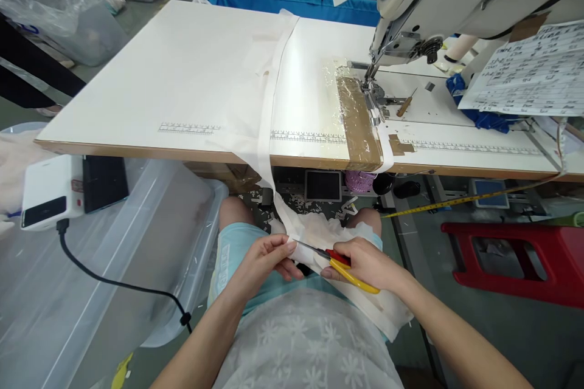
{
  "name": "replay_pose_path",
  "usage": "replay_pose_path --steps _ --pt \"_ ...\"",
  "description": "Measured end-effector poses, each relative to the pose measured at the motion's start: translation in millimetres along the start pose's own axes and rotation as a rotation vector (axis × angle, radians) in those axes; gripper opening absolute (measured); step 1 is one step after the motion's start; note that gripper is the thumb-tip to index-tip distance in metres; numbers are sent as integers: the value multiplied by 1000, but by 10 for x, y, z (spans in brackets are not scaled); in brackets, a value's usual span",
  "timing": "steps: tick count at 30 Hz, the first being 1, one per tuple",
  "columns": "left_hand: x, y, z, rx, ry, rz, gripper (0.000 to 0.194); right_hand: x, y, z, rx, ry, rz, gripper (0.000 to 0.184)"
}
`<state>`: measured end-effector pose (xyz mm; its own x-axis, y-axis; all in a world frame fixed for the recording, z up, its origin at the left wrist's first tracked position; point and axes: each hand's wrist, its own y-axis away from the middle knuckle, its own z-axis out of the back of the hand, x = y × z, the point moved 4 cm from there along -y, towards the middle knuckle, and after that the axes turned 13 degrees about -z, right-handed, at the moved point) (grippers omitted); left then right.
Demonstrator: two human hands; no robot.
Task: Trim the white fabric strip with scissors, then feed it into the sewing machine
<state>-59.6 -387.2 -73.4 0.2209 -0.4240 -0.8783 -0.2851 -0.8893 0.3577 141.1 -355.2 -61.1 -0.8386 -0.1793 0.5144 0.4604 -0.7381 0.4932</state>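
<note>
So up close the left hand (pixel 269 254) has the pale cloth (pixel 385 310) pinched between thumb and fingers, right by the tip of the scissors (pixel 353 278) gripped in the right hand (pixel 367 263), so imo a small slip could nick a fingertip or snip a layer bunched underneath. The cloth sits on the lap and trails up over the white table (pixel 182 79) left of the sewing machine (pixel 438 6), so a tug on that draped length could pull the pinched bit off line.
</note>
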Motion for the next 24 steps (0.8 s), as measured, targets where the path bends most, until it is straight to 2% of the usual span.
replay_pose_path --steps 6,11,15,19,21,23,24 --pt "-8 21 -32 19 -9 12 45 85 -50 26 -78 78 17 55" --pt "6 10 -3 36 0 15 45 29 -68 -21 -47 11 -20 56" --pt "127 -22 -138 38 5 17 48 68 -61 -52 -70 -167 -17 47" --pt "184 -25 -386 150 6 47 51 153 -73 -108 -162 -457 23 31" --pt "-4 -81 -372 213 -143 -11 46 160 -51 -110 -251 -501 49 26" --pt "-435 -230 -214 172 -460 -203 37 140 19 -76 -331 -489 71 22" --pt "-734 -335 -105 99 -665 -342 31 123 74 -42 -371 -476 75 21"
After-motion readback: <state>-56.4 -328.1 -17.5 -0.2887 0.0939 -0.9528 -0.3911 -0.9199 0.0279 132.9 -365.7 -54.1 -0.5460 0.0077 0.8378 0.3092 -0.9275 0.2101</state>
